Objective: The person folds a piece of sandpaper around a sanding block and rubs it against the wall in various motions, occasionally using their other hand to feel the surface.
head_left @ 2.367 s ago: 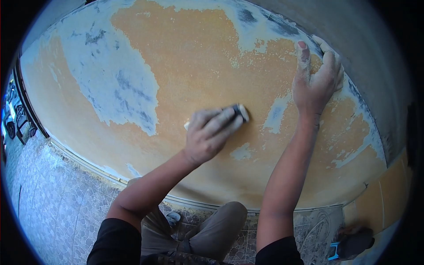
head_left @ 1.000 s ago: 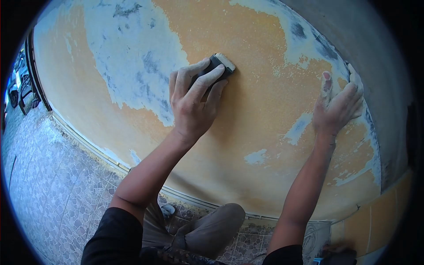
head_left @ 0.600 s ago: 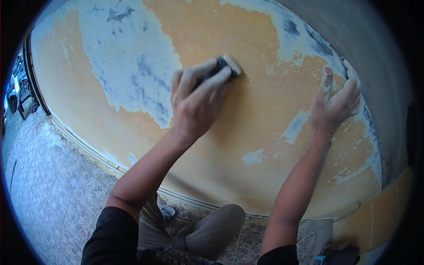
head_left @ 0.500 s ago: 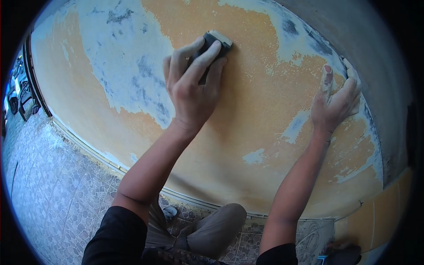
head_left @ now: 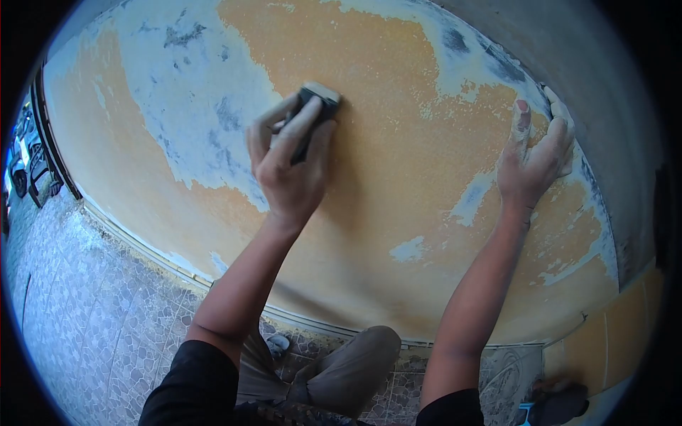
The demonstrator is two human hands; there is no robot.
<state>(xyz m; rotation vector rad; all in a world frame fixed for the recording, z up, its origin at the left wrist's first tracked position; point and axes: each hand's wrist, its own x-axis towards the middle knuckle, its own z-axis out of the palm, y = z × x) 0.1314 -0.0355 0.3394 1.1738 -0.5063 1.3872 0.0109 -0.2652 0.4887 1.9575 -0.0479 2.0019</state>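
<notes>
My left hand (head_left: pixel 293 160) is closed around a dark sanding block (head_left: pixel 317 106) with a pale, dusty end, held against the wall (head_left: pixel 398 192). The wall has an orange-yellow coat with irregular white and grey-blue patches. My right hand (head_left: pixel 534 153) rests at the wall's right edge, dusted white. Its thumb points up, spread from the other fingers, which bend at the edge and are partly hidden. I see no tool in it.
A patterned tile floor (head_left: pixel 92 298) runs along the wall's base. A grey surface (head_left: pixel 604 135) adjoins on the right. My bent knee (head_left: pixel 376 348) is close to the wall. Dark objects (head_left: pixel 32 170) stand at far left, and a dark item (head_left: pixel 561 405) lies at bottom right.
My left hand has moved down and to the left along the wall with the sanding block. My right hand stays at nearly the same spot on the edge.
</notes>
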